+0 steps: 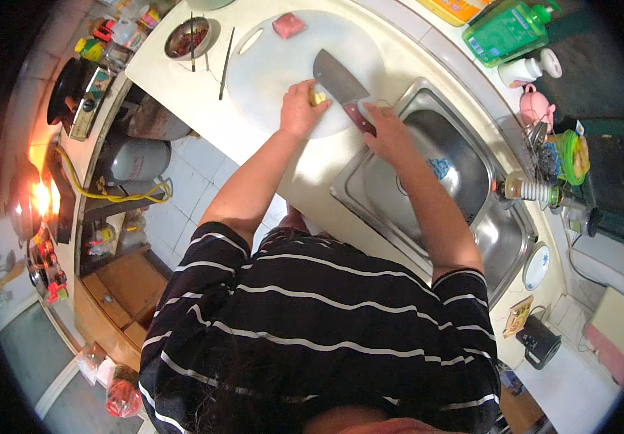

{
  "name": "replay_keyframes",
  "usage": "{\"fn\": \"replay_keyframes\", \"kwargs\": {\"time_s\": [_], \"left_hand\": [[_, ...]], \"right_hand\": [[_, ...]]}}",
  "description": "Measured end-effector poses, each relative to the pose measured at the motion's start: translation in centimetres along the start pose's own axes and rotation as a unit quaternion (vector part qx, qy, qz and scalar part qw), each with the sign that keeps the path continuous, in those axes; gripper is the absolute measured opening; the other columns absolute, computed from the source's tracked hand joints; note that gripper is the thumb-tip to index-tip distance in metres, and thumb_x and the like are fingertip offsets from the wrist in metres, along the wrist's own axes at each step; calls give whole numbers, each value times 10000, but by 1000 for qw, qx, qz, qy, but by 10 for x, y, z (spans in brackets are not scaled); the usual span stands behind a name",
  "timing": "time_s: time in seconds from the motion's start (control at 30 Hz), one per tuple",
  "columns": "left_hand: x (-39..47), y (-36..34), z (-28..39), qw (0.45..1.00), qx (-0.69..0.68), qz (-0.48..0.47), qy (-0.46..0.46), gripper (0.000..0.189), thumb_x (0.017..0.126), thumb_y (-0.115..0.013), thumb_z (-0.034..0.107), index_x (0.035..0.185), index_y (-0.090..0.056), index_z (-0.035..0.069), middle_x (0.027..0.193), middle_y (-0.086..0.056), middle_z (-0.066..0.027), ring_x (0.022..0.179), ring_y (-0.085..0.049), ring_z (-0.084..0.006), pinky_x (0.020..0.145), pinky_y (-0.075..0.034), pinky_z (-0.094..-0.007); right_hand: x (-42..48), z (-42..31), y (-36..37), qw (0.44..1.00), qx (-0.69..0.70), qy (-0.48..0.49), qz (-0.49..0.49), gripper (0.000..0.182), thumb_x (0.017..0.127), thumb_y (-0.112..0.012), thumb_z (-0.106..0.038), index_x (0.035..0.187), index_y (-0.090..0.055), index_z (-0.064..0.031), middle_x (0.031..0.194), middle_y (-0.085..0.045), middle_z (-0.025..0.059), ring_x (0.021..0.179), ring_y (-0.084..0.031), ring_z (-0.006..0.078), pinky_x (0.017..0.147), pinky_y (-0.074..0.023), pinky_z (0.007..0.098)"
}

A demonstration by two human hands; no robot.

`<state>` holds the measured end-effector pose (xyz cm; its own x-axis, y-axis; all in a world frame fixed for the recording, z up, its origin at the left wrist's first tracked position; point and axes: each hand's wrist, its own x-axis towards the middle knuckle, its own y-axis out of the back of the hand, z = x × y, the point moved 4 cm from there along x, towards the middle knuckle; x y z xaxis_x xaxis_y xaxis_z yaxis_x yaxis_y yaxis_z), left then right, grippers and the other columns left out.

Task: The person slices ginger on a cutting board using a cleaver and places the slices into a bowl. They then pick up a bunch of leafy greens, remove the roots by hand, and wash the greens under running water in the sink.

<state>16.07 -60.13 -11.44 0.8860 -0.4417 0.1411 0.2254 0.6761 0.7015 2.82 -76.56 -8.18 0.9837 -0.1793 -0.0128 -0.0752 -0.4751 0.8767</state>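
On the round pale cutting board [268,70], my left hand [300,111] holds a small pale yellow food piece [318,98] between thumb and fingers. My right hand [390,133] grips the dark red handle of a cleaver [340,77]. Its broad blade lies over the board, to the right of the yellow piece, its far end pointing up and left. I cannot tell whether the blade touches the board. A piece of raw pink meat [288,25] rests near the board's far edge.
A metal bowl [187,39] of dark red food, with a chopstick across it, and another chopstick [226,64] lie left of the board. The steel sink [426,157] is at the right. Bottles, including a green pump bottle [507,33], line the back ledge. A flame [43,198] glows far left.
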Motion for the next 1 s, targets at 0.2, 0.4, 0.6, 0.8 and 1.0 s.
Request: {"fn": "replay_keyframes", "kwargs": {"time_s": [0.2, 0.4, 0.6, 0.8, 1.0], "left_hand": [[0, -11, -7, 997, -39, -37, -48, 385, 765, -668, 72, 1136, -569, 49, 1081, -578, -141, 975, -574, -273, 851, -479, -338], [3, 5, -4, 979, -50, -144, -133, 296, 782, -625, 39, 1075, -603, 71, 1061, -598, -109, 976, -576, -260, 851, -477, -336], [-2, 3, -5, 984, -5, -91, -154, 192, 775, -622, 50, 964, -634, 78, 1033, -619, -89, 972, -571, -290, 873, -464, -360], [-4, 17, -16, 968, 17, -74, -238, 161, 781, -612, 30, 933, -648, 70, 1021, -633, -75, 968, -581, -273, 872, -466, -354], [-14, 23, -11, 968, 20, -57, -244, 153, 808, -605, 64, 951, -659, 69, 1016, -639, -72, 973, -585, -263, 866, -475, -351]], "right_hand": [[17, -5, -32, 995, -30, -72, -63, 602, 743, -586, -140, 1313, -393, -134, 1093, -545, 186, 1003, -565, 343, 844, -461, 438], [16, 2, -12, 965, 223, -136, -18, 515, 713, -591, -207, 1213, -508, -117, 845, -624, 143, 791, -620, 261, 699, -477, 369], [4, 28, -1, 935, 320, -146, -54, 473, 728, -610, -216, 1185, -571, -103, 652, -566, 66, 534, -547, 163, 524, -444, 305], [-15, 29, 8, 902, 353, -169, -182, 475, 755, -591, -158, 1222, -559, -78, 632, -541, 31, 494, -501, 93, 459, -406, 249], [-16, 19, 8, 969, 230, -35, -80, 342, 786, -561, -232, 1087, -576, -69, 720, -613, 130, 634, -612, 282, 591, -479, 376]]}}
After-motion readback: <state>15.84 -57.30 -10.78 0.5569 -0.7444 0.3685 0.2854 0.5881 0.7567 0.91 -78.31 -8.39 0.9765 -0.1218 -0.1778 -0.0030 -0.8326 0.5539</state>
